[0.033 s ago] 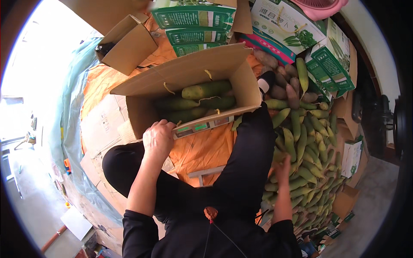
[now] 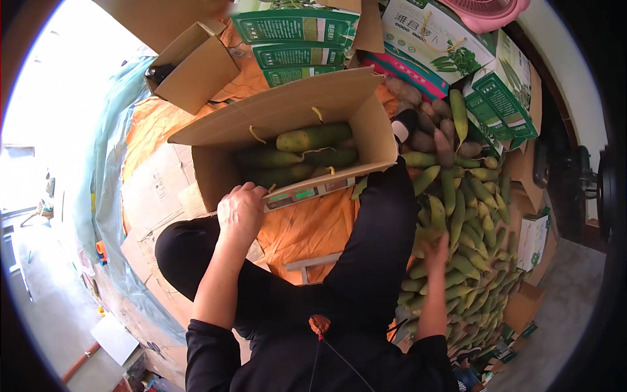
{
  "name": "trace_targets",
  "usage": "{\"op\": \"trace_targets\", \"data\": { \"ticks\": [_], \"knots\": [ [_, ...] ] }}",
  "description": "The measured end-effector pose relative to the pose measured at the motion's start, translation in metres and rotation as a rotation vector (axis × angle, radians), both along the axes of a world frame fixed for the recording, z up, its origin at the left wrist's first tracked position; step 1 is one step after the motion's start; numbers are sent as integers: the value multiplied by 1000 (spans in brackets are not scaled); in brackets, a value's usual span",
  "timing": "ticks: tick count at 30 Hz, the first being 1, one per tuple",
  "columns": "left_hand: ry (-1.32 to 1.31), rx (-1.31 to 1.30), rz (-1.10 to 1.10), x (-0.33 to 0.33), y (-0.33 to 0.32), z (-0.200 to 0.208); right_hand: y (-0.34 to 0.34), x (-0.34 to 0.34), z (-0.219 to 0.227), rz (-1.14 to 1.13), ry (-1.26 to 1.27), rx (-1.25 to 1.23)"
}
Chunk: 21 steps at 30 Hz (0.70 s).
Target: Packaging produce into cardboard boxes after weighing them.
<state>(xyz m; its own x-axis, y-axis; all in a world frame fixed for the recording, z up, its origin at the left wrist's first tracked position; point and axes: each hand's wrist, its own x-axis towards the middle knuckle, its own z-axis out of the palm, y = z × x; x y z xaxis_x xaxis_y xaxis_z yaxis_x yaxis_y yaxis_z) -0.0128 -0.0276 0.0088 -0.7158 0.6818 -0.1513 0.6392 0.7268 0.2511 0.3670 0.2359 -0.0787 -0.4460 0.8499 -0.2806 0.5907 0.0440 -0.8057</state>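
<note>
An open cardboard box [image 2: 274,108] with yellow cord loops stands in front of me, several large green radishes [image 2: 312,137] lying inside. Closed over the near left edge of this box is my left hand [image 2: 240,212]. Just below that edge shows a digital scale [image 2: 326,187] with green-lit displays. To my right, my right hand [image 2: 436,253] is in a big heap of green radishes [image 2: 475,230]. Its fingers are closed round a green radish [image 2: 428,234], smeared by motion; the fingertips are partly hidden.
Printed green-and-white cartons [image 2: 297,27] stand at the back, with a pink basket [image 2: 480,14] at the far right. A smaller open box [image 2: 199,68] is at the back left. Purplish-brown roots [image 2: 424,140] lie beyond the heap. Orange sheeting [image 2: 307,228] and flattened cardboard [image 2: 157,176] cover the floor.
My right hand has moved slightly to the right over the heap. My left hand and the box have stayed where they were.
</note>
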Motion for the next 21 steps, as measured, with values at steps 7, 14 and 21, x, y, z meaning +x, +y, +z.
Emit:
{"op": "trace_targets", "data": {
  "ticks": [7, 14, 21],
  "knots": [
    [0, -14, 16, -1, -5, 1, 40, -105, 162, 135, 453, 374],
    [25, -18, 9, 1, -7, -2, 12, -223, 213, 421, 914, 332],
    [50, -9, -47, 0, -5, -2, -63, -310, 133, 455, 793, -270]
  ]
}}
